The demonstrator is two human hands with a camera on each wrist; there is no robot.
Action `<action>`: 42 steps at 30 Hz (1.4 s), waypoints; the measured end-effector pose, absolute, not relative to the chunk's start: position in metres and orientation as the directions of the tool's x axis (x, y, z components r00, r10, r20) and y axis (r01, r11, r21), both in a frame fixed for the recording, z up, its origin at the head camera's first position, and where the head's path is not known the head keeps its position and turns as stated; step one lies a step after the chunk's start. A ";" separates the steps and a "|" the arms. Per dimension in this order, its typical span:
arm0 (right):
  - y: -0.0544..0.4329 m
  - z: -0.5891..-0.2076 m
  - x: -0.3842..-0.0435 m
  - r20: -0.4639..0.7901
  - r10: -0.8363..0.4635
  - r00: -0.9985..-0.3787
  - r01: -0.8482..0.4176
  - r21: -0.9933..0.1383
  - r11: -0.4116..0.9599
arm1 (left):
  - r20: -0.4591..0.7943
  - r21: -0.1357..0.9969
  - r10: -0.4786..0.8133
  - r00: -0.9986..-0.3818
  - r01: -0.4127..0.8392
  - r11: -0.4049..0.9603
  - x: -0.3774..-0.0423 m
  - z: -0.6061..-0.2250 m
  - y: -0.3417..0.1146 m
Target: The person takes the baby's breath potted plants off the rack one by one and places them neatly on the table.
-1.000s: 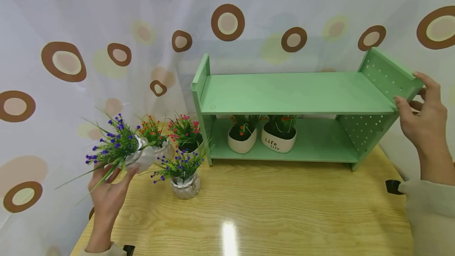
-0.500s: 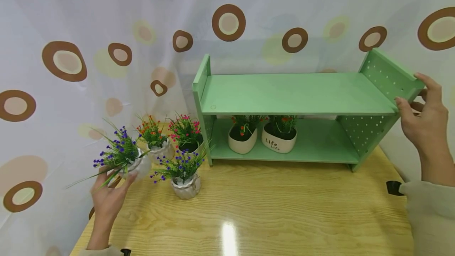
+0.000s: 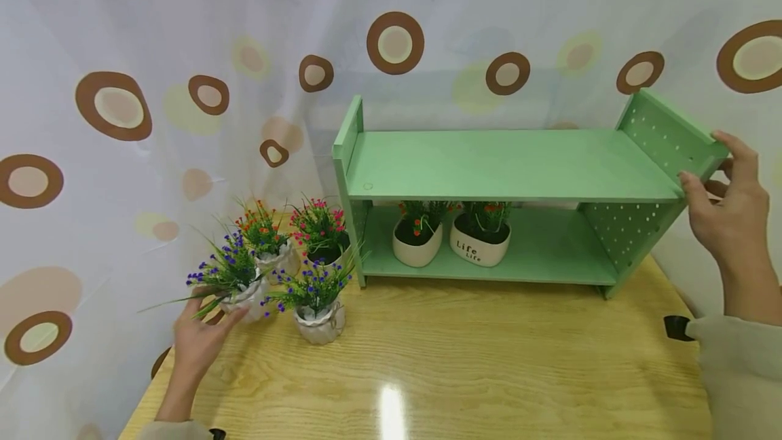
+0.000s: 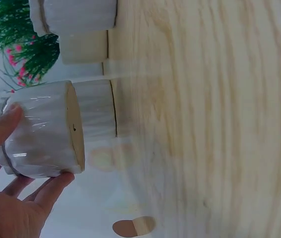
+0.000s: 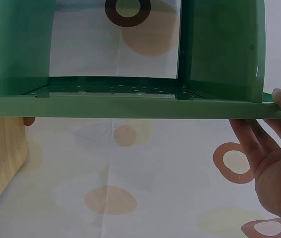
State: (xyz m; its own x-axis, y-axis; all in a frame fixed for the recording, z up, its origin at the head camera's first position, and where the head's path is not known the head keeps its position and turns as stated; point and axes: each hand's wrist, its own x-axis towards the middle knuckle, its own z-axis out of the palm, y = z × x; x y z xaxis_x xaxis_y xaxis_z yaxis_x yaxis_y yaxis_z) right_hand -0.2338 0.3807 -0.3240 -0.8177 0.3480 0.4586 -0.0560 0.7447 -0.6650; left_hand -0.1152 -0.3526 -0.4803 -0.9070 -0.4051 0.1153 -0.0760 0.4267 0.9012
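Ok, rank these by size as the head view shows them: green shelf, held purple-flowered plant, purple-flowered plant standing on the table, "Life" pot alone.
1. Green shelf
2. Held purple-flowered plant and standing purple-flowered plant: much alike, so I won't rank them against each other
3. "Life" pot

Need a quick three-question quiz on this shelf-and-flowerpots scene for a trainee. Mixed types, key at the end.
1. Multiple choice: what does the left hand hold?
A) a pink-flowered pot
B) a white pot with purple flowers
C) the table edge

2. True or false: the right hand grips the right side panel of the green shelf.

3. Short answer: how many pots stand on the shelf's lower board?

Key
1. B
2. True
3. Two: a plain-fronted pot and, to its right, a pot lettered "Life".
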 end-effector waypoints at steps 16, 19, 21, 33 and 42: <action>0.383 -0.326 -0.232 0.461 0.354 -0.814 -0.057 -0.670 0.740 | 0.094 0.894 -0.358 -0.929 -0.079 0.440 -0.116 -0.488 -0.353; 0.383 -0.326 -0.232 0.465 0.351 -0.813 -0.061 -0.667 0.742 | 0.096 0.892 -0.340 -0.935 -0.070 0.446 -0.116 -0.488 -0.353; 0.383 -0.325 -0.233 0.471 0.345 -0.812 -0.069 -0.665 0.744 | 0.090 0.887 -0.331 -0.939 -0.075 0.456 -0.116 -0.488 -0.354; 0.382 -0.325 -0.233 0.477 0.334 -0.813 -0.087 -0.666 0.741 | 0.164 0.849 -0.274 -0.948 -0.006 0.529 -0.120 -0.494 -0.355; 0.382 -0.325 -0.233 0.488 0.318 -0.813 -0.098 -0.653 0.751 | 0.090 0.850 -0.245 -0.965 -0.054 0.524 -0.120 -0.499 -0.357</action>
